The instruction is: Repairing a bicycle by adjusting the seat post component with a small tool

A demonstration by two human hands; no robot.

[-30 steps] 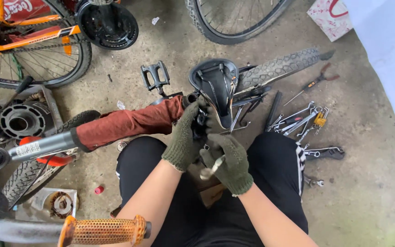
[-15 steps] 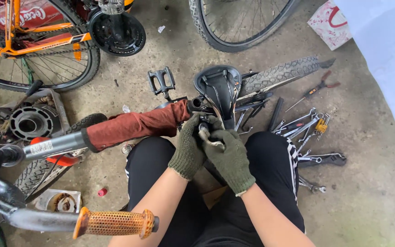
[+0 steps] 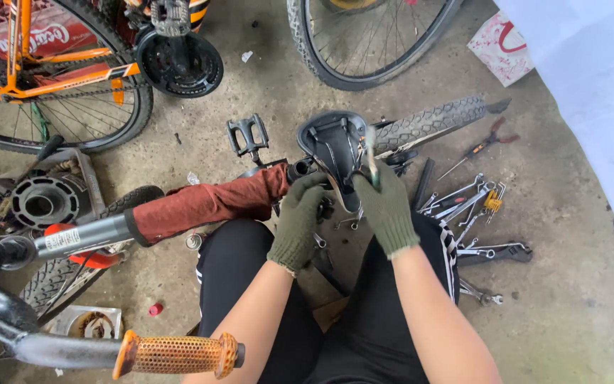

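I sit on a concrete floor with black trousers, both hands in dark green knit gloves. My left hand (image 3: 298, 217) grips the end of a bike frame tube wrapped in rust-red cloth (image 3: 207, 203), next to an upturned black saddle (image 3: 334, 146). My right hand (image 3: 386, 206) is shut on a slim metal tool (image 3: 371, 151) that points up over the saddle's underside. Small metal parts lie between my knees, partly hidden by the hands.
Several wrenches (image 3: 467, 203) and red-handled pliers (image 3: 490, 139) lie to the right. A black pedal (image 3: 248, 135), a tyre strip (image 3: 431, 122), an orange bike (image 3: 58, 71), a wheel (image 3: 371, 43), a chainring (image 3: 179, 62) and an orange handlebar grip (image 3: 175, 354) surround me.
My right hand has lifted from beside the left hand and now holds the slim tool upright over the saddle. The left hand stays on the wrapped tube. The view has shifted slightly.
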